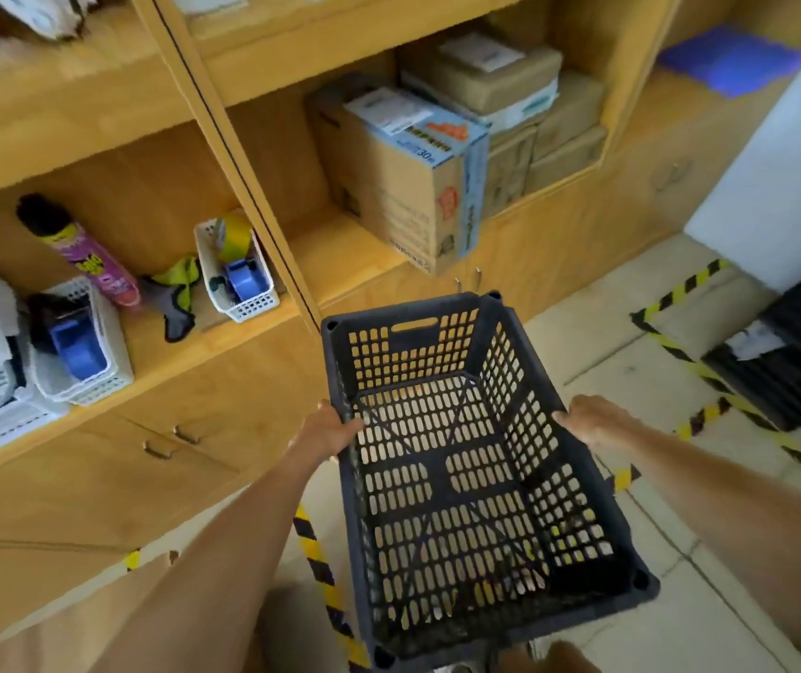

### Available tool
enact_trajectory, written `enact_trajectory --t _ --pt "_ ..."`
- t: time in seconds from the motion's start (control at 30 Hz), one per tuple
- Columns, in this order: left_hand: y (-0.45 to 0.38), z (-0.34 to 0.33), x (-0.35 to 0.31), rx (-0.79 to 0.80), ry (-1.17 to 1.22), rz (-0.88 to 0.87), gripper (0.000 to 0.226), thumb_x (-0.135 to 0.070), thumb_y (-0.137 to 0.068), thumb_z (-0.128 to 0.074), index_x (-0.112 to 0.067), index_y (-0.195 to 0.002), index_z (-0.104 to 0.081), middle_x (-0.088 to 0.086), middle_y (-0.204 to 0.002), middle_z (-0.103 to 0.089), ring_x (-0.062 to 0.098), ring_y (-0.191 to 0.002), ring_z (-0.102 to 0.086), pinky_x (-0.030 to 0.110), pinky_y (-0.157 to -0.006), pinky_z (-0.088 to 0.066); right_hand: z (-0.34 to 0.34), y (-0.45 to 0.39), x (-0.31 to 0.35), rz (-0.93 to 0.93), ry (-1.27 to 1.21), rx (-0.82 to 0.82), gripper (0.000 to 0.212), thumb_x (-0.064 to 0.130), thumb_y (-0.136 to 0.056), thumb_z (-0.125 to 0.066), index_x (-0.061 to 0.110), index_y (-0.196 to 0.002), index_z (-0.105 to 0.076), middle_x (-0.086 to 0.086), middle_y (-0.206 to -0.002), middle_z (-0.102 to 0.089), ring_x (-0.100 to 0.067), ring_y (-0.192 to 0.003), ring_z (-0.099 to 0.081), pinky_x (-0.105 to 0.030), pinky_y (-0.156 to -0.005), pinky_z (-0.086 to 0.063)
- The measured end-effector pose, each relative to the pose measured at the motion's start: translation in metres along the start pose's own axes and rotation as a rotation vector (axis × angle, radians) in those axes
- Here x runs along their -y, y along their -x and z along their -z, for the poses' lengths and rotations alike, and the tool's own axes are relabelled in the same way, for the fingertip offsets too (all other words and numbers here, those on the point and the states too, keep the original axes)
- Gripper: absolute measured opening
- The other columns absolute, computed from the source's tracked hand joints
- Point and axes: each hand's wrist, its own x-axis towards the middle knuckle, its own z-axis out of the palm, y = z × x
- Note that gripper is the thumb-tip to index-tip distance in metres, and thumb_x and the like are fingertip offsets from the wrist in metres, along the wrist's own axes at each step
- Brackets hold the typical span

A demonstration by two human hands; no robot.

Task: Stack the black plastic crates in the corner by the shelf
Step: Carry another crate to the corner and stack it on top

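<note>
I held an empty black crate (461, 459) by its long rims, left hand (328, 432) and right hand (593, 422) gripping opposite sides for balance. More black crates (796, 352) waited far right by the wooden shelf (243, 352).

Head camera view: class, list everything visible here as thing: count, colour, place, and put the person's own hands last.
carried crate: 1, black, held over the floor
stacked crates: count unclear, black, right edge on the floor
spray can: 1, pink and black, shelf left
small baskets: 2, white, shelf, holding blue tape dispensers
cardboard boxes: several, brown, right shelf bay
hazard tape: yellow-black, floor
left hand: grips the crate's left rim
right hand: grips the right rim
</note>
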Motion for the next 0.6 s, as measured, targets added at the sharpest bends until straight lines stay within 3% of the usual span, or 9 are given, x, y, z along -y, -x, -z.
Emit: enact_trajectory --t 0.13,0.27,0.33,0.4,0.47,0.6 --pt "0.000 -0.021 -0.054 0.039 -0.059 -0.154 0.059 -0.037 -0.094 -0.060 -0.011 -0.142 -0.037 0.014 -0.131 -0.057 0.032 -0.105 -0.061 0.035 -0.074 -0.051 0.002 0.007 -0.056 -0.069 -0.083 -0.003 0.048 0.044 -0.100 -0.038 0.003 -0.100 -0.061 -0.009 -0.090 -0.060 -0.026 -0.087 -0.064 -0.030 -0.072 -0.047" --pt "0.000 -0.043 -0.120 0.035 -0.154 -0.263 0.042 -0.031 -0.095 -0.057 -0.007 -0.129 -0.049 0.012 -0.125 -0.061 0.029 -0.104 -0.059 0.033 -0.076 -0.045 0.004 0.020 -0.116 -0.171 -0.212 -0.002 0.049 0.042 -0.100 -0.040 0.005 -0.072 -0.054 -0.008 -0.070 -0.060 -0.022 -0.065 -0.062 -0.031 -0.069 -0.053" --pt "0.003 -0.056 -0.159 0.053 -0.186 -0.336 0.038 -0.032 -0.094 -0.058 -0.008 -0.124 -0.053 0.012 -0.120 -0.063 0.029 -0.103 -0.061 0.034 -0.078 -0.048 0.007 0.025 -0.150 -0.216 -0.283 -0.008 0.045 0.041 -0.100 -0.041 0.001 -0.086 -0.057 -0.010 -0.081 -0.063 -0.026 -0.074 -0.063 -0.035 -0.078 -0.056" --pt "0.010 -0.071 -0.203 0.058 -0.232 -0.391 0.033 -0.031 -0.095 -0.058 -0.008 -0.118 -0.055 0.010 -0.112 -0.064 0.028 -0.099 -0.062 0.032 -0.074 -0.048 0.010 0.028 -0.184 -0.261 -0.337 -0.036 0.045 0.039 -0.099 -0.042 0.000 -0.111 -0.059 -0.015 -0.109 -0.064 -0.030 -0.097 -0.063 -0.036 -0.087 -0.051" --pt "0.014 -0.087 -0.247 0.061 -0.281 -0.439 0.028 -0.033 -0.094 -0.058 -0.010 -0.111 -0.057 0.007 -0.102 -0.064 0.026 -0.090 -0.062 0.031 -0.070 -0.047 0.018 0.033 -0.217 -0.296 -0.356 -0.059 0.047 0.038 -0.100 -0.041 -0.001 -0.122 -0.056 -0.018 -0.124 -0.060 -0.032 -0.111 -0.058 -0.032 -0.088 -0.046" --pt "0.008 -0.132 -0.332 0.078 -0.360 -0.521 0.030 -0.043 -0.088 -0.061 -0.015 -0.099 -0.062 0.003 -0.092 -0.070 0.022 -0.081 -0.067 0.040 -0.078 -0.057 0.037 0.038 -0.288 -0.342 -0.362 -0.070 0.047 0.038 -0.100 -0.041 -0.001 -0.122 -0.057 -0.015 -0.110 -0.064 -0.025 -0.083 -0.056 -0.028 -0.073 -0.044"
